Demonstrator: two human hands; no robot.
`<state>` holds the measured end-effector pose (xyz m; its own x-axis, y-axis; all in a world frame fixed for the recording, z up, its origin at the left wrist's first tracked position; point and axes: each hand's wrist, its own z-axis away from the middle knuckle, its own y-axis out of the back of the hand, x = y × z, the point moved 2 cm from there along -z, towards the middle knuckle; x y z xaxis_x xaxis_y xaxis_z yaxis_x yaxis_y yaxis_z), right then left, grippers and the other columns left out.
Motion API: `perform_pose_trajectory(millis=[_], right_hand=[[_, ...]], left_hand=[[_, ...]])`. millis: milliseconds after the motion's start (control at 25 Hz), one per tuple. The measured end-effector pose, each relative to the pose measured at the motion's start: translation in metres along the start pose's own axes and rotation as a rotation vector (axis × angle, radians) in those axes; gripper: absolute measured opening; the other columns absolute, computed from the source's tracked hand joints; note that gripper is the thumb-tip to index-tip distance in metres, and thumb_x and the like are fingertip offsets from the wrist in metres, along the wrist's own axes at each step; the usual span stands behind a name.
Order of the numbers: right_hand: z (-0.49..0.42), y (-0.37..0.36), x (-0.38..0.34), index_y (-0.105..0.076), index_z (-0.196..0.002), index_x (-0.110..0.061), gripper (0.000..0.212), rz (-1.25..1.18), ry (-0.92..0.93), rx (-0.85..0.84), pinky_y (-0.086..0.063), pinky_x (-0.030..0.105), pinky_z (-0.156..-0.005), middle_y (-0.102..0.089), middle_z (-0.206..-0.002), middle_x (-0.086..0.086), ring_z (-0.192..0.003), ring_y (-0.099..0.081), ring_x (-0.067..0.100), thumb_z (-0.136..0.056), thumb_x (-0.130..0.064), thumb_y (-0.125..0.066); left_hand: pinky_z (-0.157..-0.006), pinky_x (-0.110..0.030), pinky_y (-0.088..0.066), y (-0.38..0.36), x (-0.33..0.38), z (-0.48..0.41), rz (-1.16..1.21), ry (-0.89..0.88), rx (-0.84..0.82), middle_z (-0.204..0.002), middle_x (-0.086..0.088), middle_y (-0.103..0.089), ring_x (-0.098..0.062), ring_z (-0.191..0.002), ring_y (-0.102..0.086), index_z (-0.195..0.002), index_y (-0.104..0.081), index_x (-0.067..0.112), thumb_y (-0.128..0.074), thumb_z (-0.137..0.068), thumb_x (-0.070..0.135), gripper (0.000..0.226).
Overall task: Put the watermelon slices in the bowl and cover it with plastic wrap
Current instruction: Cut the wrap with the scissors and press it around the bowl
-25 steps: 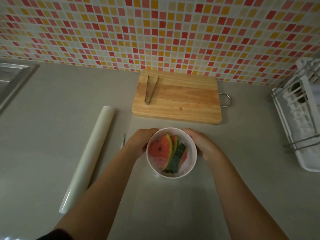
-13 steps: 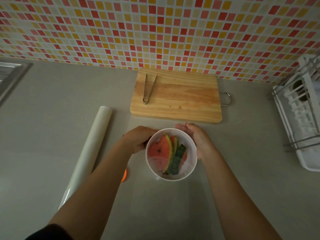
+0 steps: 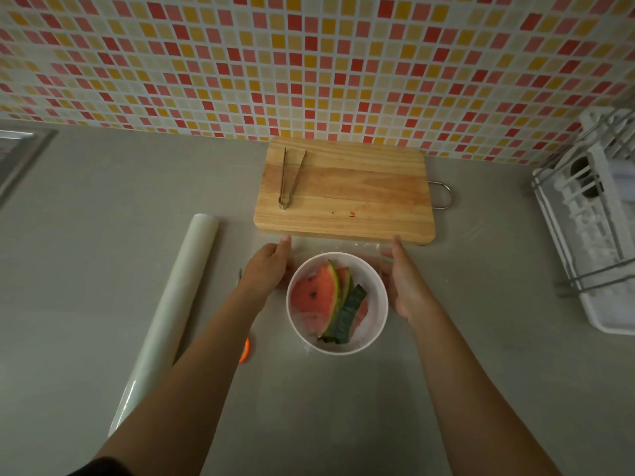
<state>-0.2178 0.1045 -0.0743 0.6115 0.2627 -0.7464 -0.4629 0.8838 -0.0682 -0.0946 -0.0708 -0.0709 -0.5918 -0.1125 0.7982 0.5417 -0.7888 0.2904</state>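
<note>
white bowl [image 3: 379, 324]: watermelon slices [image 3: 318, 297] inside | plastic wrap [image 3: 343, 244] at far rim | left hand [image 3: 269, 267], right hand [image 3: 407, 286] flank bowl, fingers straight, pressed together

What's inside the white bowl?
Watermelon slices lean inside the bowl: red flesh with black seeds and green rind. They cover most of the bowl's bottom, so anything under them cannot be seen.

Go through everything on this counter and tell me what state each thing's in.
bowl: upright, holding slices
watermelon slices: inside bowl
plastic wrap sheet: loose beyond bowl's far rim
wrap roll: lying flat
tongs: open, on cutting board
left hand: fingers straight
right hand: fingers straight
</note>
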Motion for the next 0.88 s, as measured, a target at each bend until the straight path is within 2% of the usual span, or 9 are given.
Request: perform_pose_trajectory(millis=[40,120,200,240,320,440,600,760,880], right_hand=[[0.001,0.005,0.004,-0.040,-0.114,-0.020,0.045,0.000,0.013,-0.011,-0.048,0.049,-0.092,-0.066,-0.110,0.018,-0.102,-0.062,0.034,-0.092,-0.058,-0.032],[0.006,0.011,0.013,-0.032,-0.119,-0.027,0.052,-0.041,0.090,-0.147,-0.043,0.055,-0.099,-0.056,-0.125,0.025,-0.112,-0.056,0.038,-0.084,-0.064,-0.041],[0.014,0.012,0.020,-0.040,-0.120,-0.031,0.062,-0.066,0.165,-0.307,-0.044,0.051,-0.099,-0.055,-0.129,0.021,-0.113,-0.056,0.033,-0.072,-0.069,-0.050],[0.017,0.010,0.019,-0.049,-0.118,-0.032,0.061,-0.047,0.193,-0.356,-0.045,0.048,-0.097,-0.057,-0.127,0.016,-0.113,-0.056,0.030,-0.071,-0.069,-0.051],[0.018,0.005,0.015,-0.061,-0.112,-0.031,0.052,0.015,0.227,-0.384,-0.047,0.041,-0.093,-0.063,-0.119,0.006,-0.111,-0.059,0.024,-0.076,-0.066,-0.048],[0.017,-0.003,0.006,-0.064,-0.111,-0.028,0.050,0.041,0.220,-0.369,-0.048,0.033,-0.087,-0.069,-0.108,-0.002,-0.103,-0.062,0.017,-0.079,-0.061,-0.045],[0.020,-0.010,0.007,-0.061,-0.115,-0.021,0.059,-0.006,0.191,-0.381,-0.054,0.024,-0.074,-0.072,-0.104,-0.001,-0.099,-0.066,0.016,-0.077,-0.063,-0.045],[0.020,-0.014,0.012,-0.058,-0.117,-0.030,0.065,0.001,0.232,-0.329,-0.050,0.027,-0.085,-0.066,-0.117,-0.006,-0.109,-0.062,0.014,-0.074,-0.073,-0.038],[0.013,-0.017,0.016,-0.056,-0.114,-0.035,0.066,-0.015,0.232,-0.267,-0.043,0.037,-0.101,-0.055,-0.131,-0.006,-0.117,-0.056,0.014,-0.070,-0.079,-0.035]], left_hand=[[-0.087,-0.041,-0.052,0.003,-0.006,0.005,-0.006,-0.027,-0.017,-0.096,-0.011,-0.070,-0.026,-0.090,-0.066,-0.118,-0.058,0.012,-0.033,-0.097,0.053,0.052],[-0.089,-0.039,-0.052,0.004,-0.014,0.016,0.075,-0.105,-0.179,-0.101,-0.009,-0.073,-0.022,-0.096,-0.069,-0.123,-0.052,0.034,-0.024,-0.094,0.061,0.049],[-0.087,-0.035,-0.053,0.001,-0.018,0.023,0.168,-0.135,-0.302,-0.104,-0.003,-0.075,-0.016,-0.099,-0.070,-0.118,-0.051,0.048,-0.021,-0.093,0.064,0.043],[-0.085,-0.033,-0.054,-0.002,-0.018,0.025,0.240,-0.127,-0.322,-0.105,0.000,-0.075,-0.014,-0.101,-0.069,-0.116,-0.053,0.050,-0.021,-0.092,0.065,0.043],[-0.082,-0.031,-0.056,-0.010,-0.015,0.024,0.344,-0.100,-0.339,-0.107,0.005,-0.074,-0.014,-0.105,-0.067,-0.113,-0.059,0.049,-0.022,-0.092,0.065,0.046],[-0.084,-0.030,-0.056,-0.017,-0.006,0.022,0.364,-0.102,-0.358,-0.112,0.004,-0.072,-0.015,-0.107,-0.066,-0.108,-0.068,0.040,-0.021,-0.092,0.063,0.056],[-0.098,-0.044,-0.048,-0.024,-0.006,0.019,0.410,-0.104,-0.355,-0.115,-0.008,-0.070,-0.024,-0.112,-0.063,-0.112,-0.069,0.025,-0.024,-0.093,0.060,0.060],[-0.104,-0.048,-0.043,-0.027,-0.008,0.022,0.435,-0.114,-0.358,-0.123,-0.008,-0.066,-0.025,-0.117,-0.059,-0.123,-0.061,0.025,-0.024,-0.089,0.062,0.063],[-0.104,-0.044,-0.044,-0.027,-0.008,0.024,0.295,-0.149,-0.341,-0.124,-0.003,-0.064,-0.018,-0.116,-0.059,-0.128,-0.056,0.034,-0.019,-0.090,0.067,0.063]])
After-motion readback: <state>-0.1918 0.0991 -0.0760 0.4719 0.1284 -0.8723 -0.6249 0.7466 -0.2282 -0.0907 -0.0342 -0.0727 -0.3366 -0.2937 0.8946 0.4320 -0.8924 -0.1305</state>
